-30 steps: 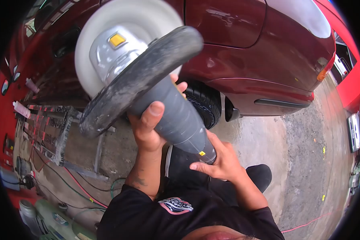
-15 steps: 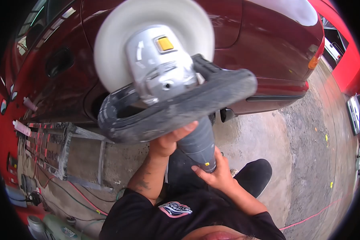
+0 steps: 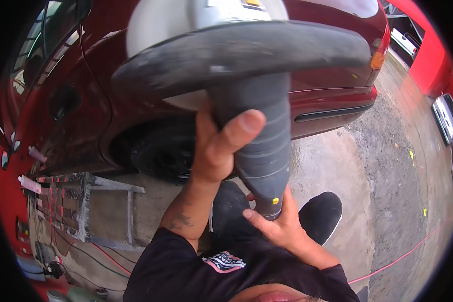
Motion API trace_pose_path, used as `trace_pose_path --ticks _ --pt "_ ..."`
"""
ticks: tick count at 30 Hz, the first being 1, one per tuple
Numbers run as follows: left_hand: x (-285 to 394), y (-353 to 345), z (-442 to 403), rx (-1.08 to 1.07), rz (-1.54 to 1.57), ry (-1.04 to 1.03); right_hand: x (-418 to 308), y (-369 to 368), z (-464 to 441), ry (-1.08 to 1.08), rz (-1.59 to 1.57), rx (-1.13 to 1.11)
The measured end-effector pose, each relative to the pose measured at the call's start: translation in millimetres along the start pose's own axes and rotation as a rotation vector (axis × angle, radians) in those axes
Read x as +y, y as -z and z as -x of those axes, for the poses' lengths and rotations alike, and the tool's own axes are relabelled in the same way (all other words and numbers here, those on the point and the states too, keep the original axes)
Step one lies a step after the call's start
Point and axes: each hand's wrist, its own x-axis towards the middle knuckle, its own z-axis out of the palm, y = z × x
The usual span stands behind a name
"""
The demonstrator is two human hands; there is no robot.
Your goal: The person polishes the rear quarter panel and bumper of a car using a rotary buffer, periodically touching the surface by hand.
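A large grey polisher [image 3: 264, 136] with a thick black loop handle [image 3: 246, 50] is held up in front of the dark red car [image 3: 332, 80]. Its pale round pad [image 3: 156, 25] shows behind the handle, partly cut off by the top edge. My left hand [image 3: 221, 143] is wrapped round the body just below the loop, thumb across the front. Lower down, my right hand [image 3: 279, 221] grips the narrow rear end beside a small yellow mark. Whether the pad touches the paint is hidden.
A worn metal stand [image 3: 88, 206] is at the left, with a pink-white bottle [image 3: 30, 184] on its far end. Hoses and cords [image 3: 103, 259] run over the floor at lower left. The car's rear wheel [image 3: 163, 153] is behind my left hand; a pink cord [image 3: 397, 261] lies at right.
The polisher has swung more upright and its loop handle has come closer to level, moving right and up in view. Both hands have kept their grip. More of the rear wheel shows.
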Motion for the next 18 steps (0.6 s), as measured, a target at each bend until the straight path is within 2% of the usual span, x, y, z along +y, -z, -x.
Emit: trace_pose_path --ticks 3,7,9,11,13,15,17,18 --pt "12.8 16.8 11.3 0.079 -0.004 -0.055 -20.5 -0.2 -15.2 0.175 0.078 -0.138" --pt "27.5 24.5 27.6 0.270 0.219 -0.090 -32.1 3.4 -33.8 0.179 0.114 -0.352" --pt "30.5 38.5 32.0 0.298 0.171 -0.135 -34.4 14.3 -49.0 0.276 0.172 -0.431" --pt "32.3 46.5 35.7 0.310 0.157 -0.160 -46.0 31.1 -74.9 0.449 0.360 -0.283" --pt "34.3 49.4 42.3 0.312 0.170 -0.153 -50.8 38.7 -122.0 0.739 0.752 0.143" --pt "35.2 49.9 45.9 0.310 0.168 -0.146 -62.4 40.4 -178.2 0.964 0.979 0.460" --pt "34.7 49.6 48.0 0.299 0.164 -0.143 -80.3 41.8 -222.6 1.051 1.114 0.610" --pt "34.2 50.9 48.4 0.291 0.159 -0.143 -90.4 42.5 -236.1 0.984 1.155 0.615"
